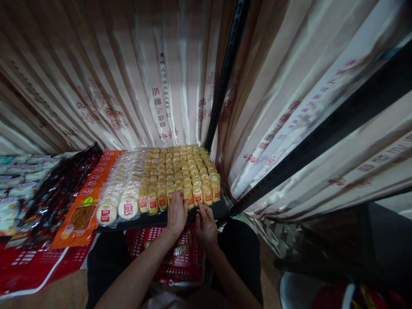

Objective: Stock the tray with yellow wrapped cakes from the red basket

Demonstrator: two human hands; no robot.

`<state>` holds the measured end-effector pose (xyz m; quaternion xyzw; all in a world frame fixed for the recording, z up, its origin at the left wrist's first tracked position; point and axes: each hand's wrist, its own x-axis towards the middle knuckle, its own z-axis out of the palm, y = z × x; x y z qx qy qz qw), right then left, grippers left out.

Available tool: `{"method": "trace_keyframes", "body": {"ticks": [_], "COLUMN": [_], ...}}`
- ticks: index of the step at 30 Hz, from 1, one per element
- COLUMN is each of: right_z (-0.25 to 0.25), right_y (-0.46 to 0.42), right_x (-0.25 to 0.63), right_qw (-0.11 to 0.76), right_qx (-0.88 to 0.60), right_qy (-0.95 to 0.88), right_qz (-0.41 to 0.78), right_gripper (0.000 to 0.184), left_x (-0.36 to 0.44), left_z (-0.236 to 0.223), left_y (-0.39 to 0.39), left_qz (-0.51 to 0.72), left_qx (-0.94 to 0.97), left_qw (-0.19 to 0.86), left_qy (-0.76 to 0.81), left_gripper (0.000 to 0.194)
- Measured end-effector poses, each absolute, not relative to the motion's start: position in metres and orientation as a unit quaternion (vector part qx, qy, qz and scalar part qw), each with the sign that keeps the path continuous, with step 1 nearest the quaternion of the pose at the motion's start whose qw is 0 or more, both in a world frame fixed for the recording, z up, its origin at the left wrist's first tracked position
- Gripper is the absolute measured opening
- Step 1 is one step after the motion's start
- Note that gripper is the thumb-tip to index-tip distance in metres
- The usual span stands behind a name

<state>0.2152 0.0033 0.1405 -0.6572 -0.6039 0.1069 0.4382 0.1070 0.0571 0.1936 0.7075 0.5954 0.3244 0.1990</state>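
Rows of small yellow wrapped cakes [180, 165] with red labels stand closely packed on a dark shelf [141, 222]. My left hand [177, 212] is at the front row, its fingers closed around the edge of one packet that they partly cover. Just to the right, my right hand [206, 225] reaches up to the same row, index fingertip touching the lower part of a packet and thumb held apart. Below my hands sits a red basket [154, 272] between my knees, with a few small wrapped pieces [180, 249] inside.
Left of the cakes are round white wrapped biscuits [128, 208], an orange snack bag [80, 214], dark glossy packets [61, 189] and white packets [13, 184]. Another red basket [41, 262] stands lower left. Black posts [225, 77] and printed curtains [135, 86] border the shelf.
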Motion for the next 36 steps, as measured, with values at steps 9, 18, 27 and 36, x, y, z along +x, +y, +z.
{"method": "trace_keyframes", "body": {"ticks": [9, 18, 27, 36], "right_z": [0.137, 0.144, 0.113, 0.041], "right_y": [0.007, 0.001, -0.044, -0.036], "right_x": [0.216, 0.215, 0.188, 0.147], "right_qw": [0.414, 0.496, 0.376, 0.178], "right_qx": [-0.677, -0.633, -0.629, -0.609], "right_qy": [-0.602, -0.583, -0.578, -0.656], "right_qz": [0.091, 0.113, 0.358, 0.409], "right_gripper": [0.047, 0.037, 0.029, 0.028], "left_x": [0.110, 0.107, 0.075, 0.008], "left_z": [0.196, 0.190, 0.157, 0.087], "left_y": [0.062, 0.054, -0.024, -0.014], "left_qz": [0.245, 0.329, 0.222, 0.014], "left_qx": [0.739, 0.697, 0.721, 0.535], "left_qw": [0.195, 0.212, 0.308, 0.399], "left_qy": [0.597, 0.601, 0.580, 0.744], "left_gripper": [0.004, 0.008, 0.013, 0.024]}}
